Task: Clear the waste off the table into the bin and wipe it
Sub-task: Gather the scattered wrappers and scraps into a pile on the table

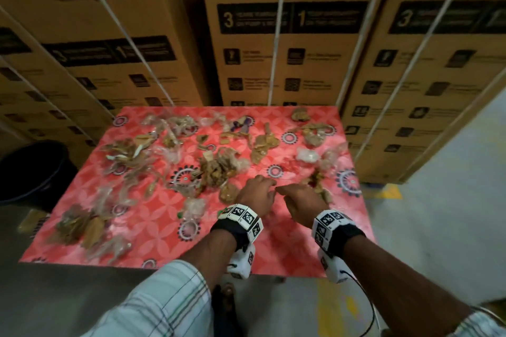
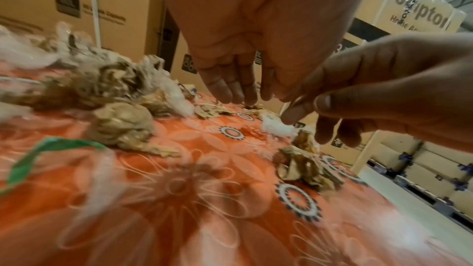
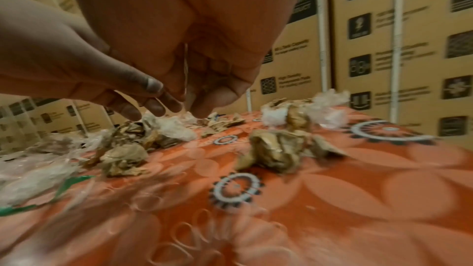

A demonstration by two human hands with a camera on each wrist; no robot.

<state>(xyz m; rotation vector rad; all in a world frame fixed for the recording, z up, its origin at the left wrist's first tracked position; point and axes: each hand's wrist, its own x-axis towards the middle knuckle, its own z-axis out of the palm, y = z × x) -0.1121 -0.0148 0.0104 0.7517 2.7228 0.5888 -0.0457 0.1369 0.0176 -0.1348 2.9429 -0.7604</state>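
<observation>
1. Two hands hung side by side over the near right part of the table (image 1: 153, 230), which wore a red flowered cloth.
2. The left hand (image 1: 256, 191) was above the cloth with its fingers (image 2: 225, 88) loosely bent downward and nothing in them.
3. The right hand (image 1: 301, 201) was just beside it, fingertips nearly meeting the left hand's; its fingers (image 3: 204, 100) drooped, and whether anything lay between them could not be told.
4. Waste was scattered over most of the cloth: crumpled brown paper (image 1: 216, 169), clear plastic wrappers (image 1: 120, 197) and a white wad (image 1: 308, 155).
5. A brown paper ball (image 1: 229, 191) lay touching or just beside the left hand, and another brown clump (image 1: 319, 183) lay just past the right hand.
6. A dark bin (image 1: 32, 169) stood on the floor off the table's left edge.
7. Stacked cardboard boxes (image 1: 276, 63) rose behind the table.
</observation>
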